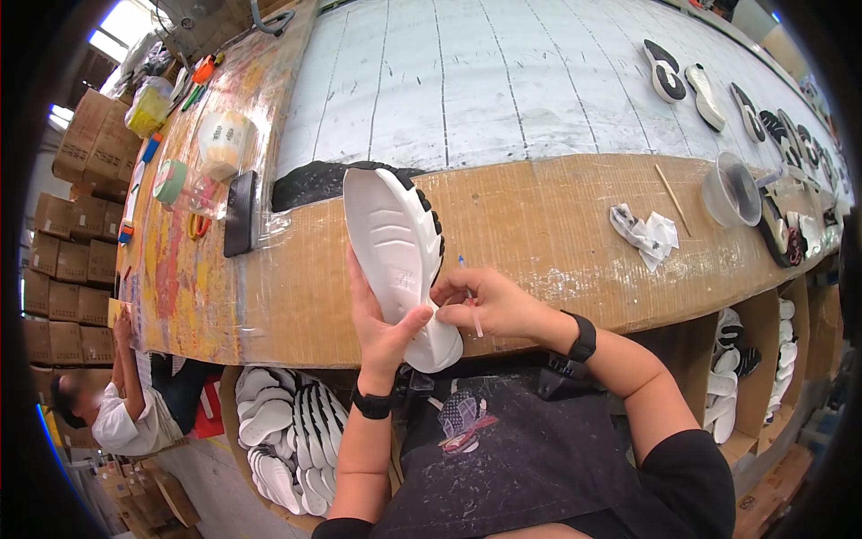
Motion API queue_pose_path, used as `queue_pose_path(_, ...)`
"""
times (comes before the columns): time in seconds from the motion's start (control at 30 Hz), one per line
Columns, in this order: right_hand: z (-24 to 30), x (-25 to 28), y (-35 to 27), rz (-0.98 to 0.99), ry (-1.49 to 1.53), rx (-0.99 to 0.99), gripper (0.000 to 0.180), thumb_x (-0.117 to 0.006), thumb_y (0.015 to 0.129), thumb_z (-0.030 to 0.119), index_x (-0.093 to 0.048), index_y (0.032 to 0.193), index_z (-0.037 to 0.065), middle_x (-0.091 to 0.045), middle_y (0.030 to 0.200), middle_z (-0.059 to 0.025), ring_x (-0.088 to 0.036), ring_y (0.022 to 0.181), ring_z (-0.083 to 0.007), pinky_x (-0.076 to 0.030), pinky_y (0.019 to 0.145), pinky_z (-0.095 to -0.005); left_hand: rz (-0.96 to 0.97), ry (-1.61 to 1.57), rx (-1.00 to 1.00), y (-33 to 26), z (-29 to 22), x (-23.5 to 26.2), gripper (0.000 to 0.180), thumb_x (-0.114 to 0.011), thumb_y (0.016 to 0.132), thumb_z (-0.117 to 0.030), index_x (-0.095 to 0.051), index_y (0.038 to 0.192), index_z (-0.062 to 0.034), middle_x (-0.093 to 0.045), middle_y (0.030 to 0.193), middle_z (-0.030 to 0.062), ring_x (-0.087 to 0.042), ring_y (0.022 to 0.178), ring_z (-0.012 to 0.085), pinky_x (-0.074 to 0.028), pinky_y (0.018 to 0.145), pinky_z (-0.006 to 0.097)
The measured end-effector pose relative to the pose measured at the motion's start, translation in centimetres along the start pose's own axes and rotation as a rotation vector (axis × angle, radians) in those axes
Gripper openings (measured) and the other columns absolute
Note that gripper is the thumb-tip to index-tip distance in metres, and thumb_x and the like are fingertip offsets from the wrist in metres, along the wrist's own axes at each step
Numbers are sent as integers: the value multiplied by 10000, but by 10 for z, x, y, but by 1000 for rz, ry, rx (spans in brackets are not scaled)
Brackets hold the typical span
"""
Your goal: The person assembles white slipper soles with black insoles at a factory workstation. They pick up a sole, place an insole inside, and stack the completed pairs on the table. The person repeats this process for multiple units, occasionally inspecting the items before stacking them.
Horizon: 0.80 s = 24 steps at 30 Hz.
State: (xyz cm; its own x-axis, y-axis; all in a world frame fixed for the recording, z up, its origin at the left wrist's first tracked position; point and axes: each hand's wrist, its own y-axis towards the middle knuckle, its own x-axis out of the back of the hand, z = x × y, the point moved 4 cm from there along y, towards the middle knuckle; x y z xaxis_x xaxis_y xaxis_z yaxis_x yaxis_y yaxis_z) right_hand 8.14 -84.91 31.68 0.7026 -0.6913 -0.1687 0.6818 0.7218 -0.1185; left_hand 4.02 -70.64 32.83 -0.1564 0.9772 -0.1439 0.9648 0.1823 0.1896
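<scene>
A white shoe sole [388, 235] with a black, toothed tread along its right edge stands tilted above the table's near edge. My left hand [381, 331] grips it from the left, thumb across the inner face near the lower end. Close against the sole's right side, my right hand [494, 304] is closed with its fingertips pinched at the rim. A thin pen-like tool [477, 322] with a blue end passes through those right fingers. What the fingertips touch on the rim is partly hidden.
Cardboard covers the near table [557, 216]; beyond it lies a lined white surface [503, 81] carrying several soles [664, 72]. A phone [240, 214], crumpled tissue [645, 235] and plastic tub [732, 190] lie around. Below is a box of soles [301, 431]. Another person [135, 409] sits left.
</scene>
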Motion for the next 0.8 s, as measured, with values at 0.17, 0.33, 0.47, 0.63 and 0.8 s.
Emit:
queue_pose_path(0.17,0,-10,-6,-84,-47,7,220,-589,746,126,-549,920,-3,-588,757,-65,-551,689,-137,-449,630,-273,-28,68,-28,-7,-6,-7,1071,-772,641,-145,-16,1394,-55,-279,1353,134,-366,1198,243,-338,971,366)
queue_pose_path(0.33,6,-9,-3,-16,-92,94,230,-596,791,115,-560,987,0,-587,794,-48,-541,726,-116,-454,646,-255,-37,-3,-18,-7,-4,2,1053,-760,654,-147,-17,1396,-65,-276,1353,131,-352,1206,242,-335,971,364)
queue_pose_path(0.47,6,-15,-4,19,-52,92,271,-605,812,121,-562,1062,25,-586,804,-33,-533,737,-100,-455,647,-245,-40,-31,-36,-7,-8,8,1035,-757,662,-187,-36,1394,-59,-279,1348,133,-345,1209,248,-334,967,368)
queue_pose_path(0.63,8,-16,-9,20,-38,45,280,-596,799,121,-582,1067,45,-608,827,-43,-527,690,-104,-458,630,-251,-70,-34,-23,-10,-4,13,1049,-767,646,-219,-50,1395,-62,-279,1348,135,-348,1205,255,-329,967,380)
queue_pose_path(0.8,9,-17,-9,29,-13,48,287,-611,796,134,-578,1068,47,-601,824,-34,-529,697,-92,-460,620,-238,-60,-38,-12,-11,-2,15,1060,-775,639,-239,-53,1397,-75,-279,1348,136,-356,1198,251,-329,966,377)
